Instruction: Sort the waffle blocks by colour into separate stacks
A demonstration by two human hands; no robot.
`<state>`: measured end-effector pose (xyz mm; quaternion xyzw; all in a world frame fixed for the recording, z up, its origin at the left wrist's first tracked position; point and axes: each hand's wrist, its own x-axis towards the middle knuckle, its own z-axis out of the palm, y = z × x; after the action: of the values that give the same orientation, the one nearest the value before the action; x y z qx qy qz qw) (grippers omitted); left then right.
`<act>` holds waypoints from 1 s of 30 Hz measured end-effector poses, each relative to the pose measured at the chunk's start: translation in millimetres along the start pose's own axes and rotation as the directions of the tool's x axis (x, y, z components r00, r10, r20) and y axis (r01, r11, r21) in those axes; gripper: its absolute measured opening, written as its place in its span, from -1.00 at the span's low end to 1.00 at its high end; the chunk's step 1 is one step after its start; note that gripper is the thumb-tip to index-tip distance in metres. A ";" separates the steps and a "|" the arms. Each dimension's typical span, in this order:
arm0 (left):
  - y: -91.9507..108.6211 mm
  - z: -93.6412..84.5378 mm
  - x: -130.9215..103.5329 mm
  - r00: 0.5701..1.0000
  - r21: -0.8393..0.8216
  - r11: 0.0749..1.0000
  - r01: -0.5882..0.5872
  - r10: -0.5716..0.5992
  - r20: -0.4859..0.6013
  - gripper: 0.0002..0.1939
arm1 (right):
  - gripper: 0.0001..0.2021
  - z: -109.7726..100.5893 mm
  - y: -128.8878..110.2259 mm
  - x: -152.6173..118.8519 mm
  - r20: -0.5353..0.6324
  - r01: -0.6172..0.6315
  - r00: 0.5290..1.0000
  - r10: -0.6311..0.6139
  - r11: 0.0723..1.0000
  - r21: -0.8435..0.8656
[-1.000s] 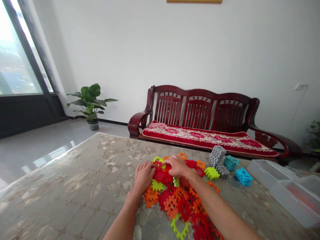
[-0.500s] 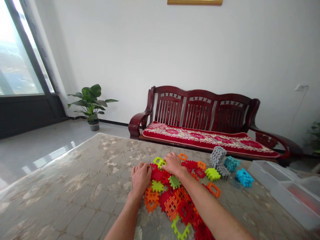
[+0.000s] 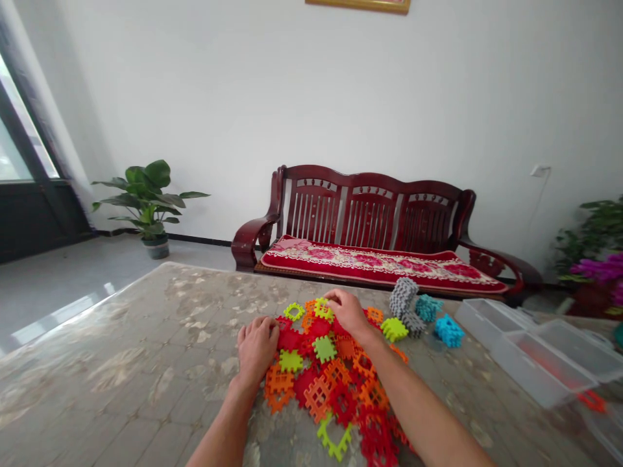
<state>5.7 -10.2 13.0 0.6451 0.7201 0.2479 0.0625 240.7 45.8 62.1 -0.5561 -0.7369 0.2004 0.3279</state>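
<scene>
A heap of flat interlocking plastic tiles, mostly red (image 3: 307, 383) and orange (image 3: 318, 397), lies spread on the covered table. At the far side of the heap my right hand (image 3: 346, 312) pinches a yellow-green tile with openings (image 3: 323, 310) by its right edge. My left hand (image 3: 257, 344) rests at the heap's left edge, fingers loosely bent and apart, beside red tiles; its fingertips are partly hidden. Just beyond it lies a yellow-green frame tile (image 3: 294, 311). Solid green tiles (image 3: 324, 349) sit among the red ones.
Right of the heap stand stacked grey tiles (image 3: 403, 297), a yellow-green stack (image 3: 394, 329), and teal (image 3: 428, 307) and blue stacks (image 3: 448, 331). A clear plastic box (image 3: 525, 370) with compartments sits at the right. Behind the table is a wooden bench (image 3: 372, 220).
The view has turned to the right. My right hand has shifted a little right across the heap, and the yellow-green tile at its fingers now lies apart from the yellow-green frame tile.
</scene>
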 end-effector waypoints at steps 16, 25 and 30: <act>-2.4 3.4 2.3 1.000 0.005 1.000 -0.010 0.010 0.000 -0.71 | -0.59 -34.0 37.1 -68.2 -0.080 -0.197 0.980 0.180 0.909 -0.367; -0.1 -0.4 0.4 1.000 0.004 1.000 -0.015 0.015 0.013 -0.69 | -0.43 -16.6 21.2 -79.0 -0.100 -0.252 0.967 0.234 0.833 -0.492; -0.6 0.7 1.0 1.000 0.005 1.000 -0.002 0.002 0.004 -0.69 | -0.42 -37.8 31.2 -83.1 -0.183 -0.258 0.961 0.207 0.909 -0.327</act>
<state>5.3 -9.0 12.4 0.6464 0.7199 0.2449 0.0623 302.8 -26.4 46.5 -0.7021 -0.6634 0.0641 0.2506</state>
